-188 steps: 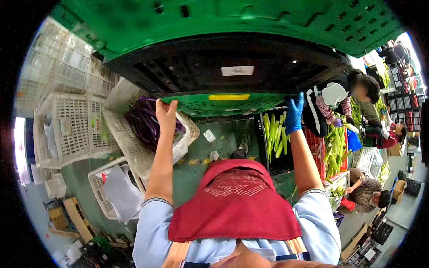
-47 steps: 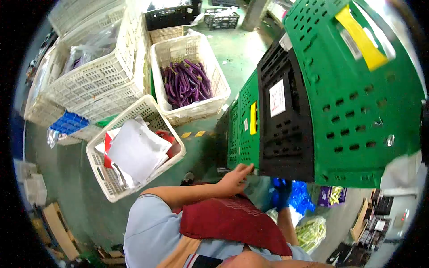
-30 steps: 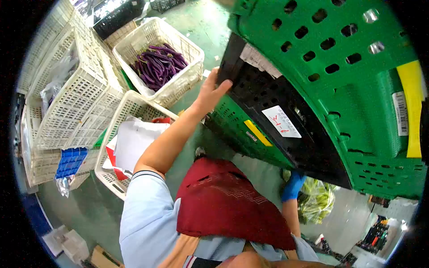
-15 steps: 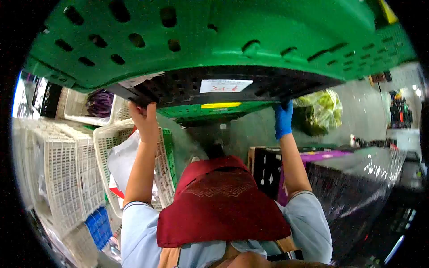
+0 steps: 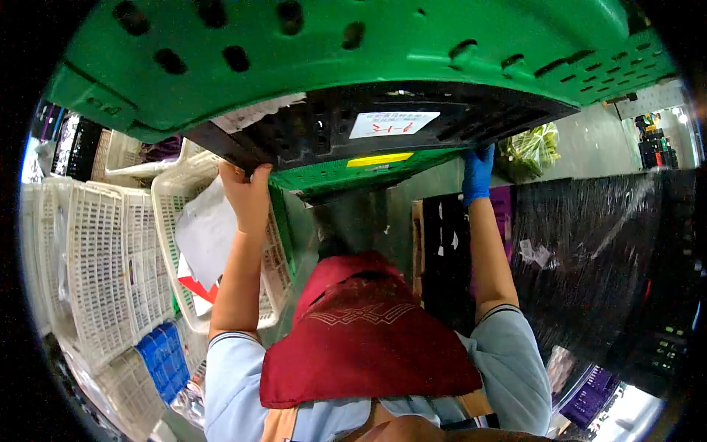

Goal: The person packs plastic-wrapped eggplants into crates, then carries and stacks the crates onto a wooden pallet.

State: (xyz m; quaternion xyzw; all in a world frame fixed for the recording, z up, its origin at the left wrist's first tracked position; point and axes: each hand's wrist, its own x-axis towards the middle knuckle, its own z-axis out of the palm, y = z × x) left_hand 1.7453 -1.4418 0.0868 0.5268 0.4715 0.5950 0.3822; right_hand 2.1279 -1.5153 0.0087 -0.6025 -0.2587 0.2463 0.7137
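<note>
A stack of crates fills the top of the view in front of me. Its top crate is a large green plastic crate point(image 5: 398, 55) with oval holes. Beneath that is a black crate point(image 5: 317, 136) with a white label point(image 5: 392, 124). Lowest shows a green crate point(image 5: 317, 177) bearing a yellow label. My left hand point(image 5: 247, 195), bare, grips the black crate's lower edge at the left, its fingers partly hidden under it. My right hand point(image 5: 478, 175), in a blue glove, is closed round the same edge at the right; its fingertips are hidden.
White baskets point(image 5: 103, 265) stand at the left, one holding papers point(image 5: 206, 236). Purple vegetables point(image 5: 160, 149) lie in another. On the right are a film-wrapped black stack point(image 5: 589, 258) and bagged leafy greens point(image 5: 532, 153) on the floor. A purple crate point(image 5: 589, 395) is at lower right.
Both hands keep their hold on the black crate. The crate stack has tilted slightly in view. On the right, the greens and wrapped stack sit higher, and a purple crate has appeared.
</note>
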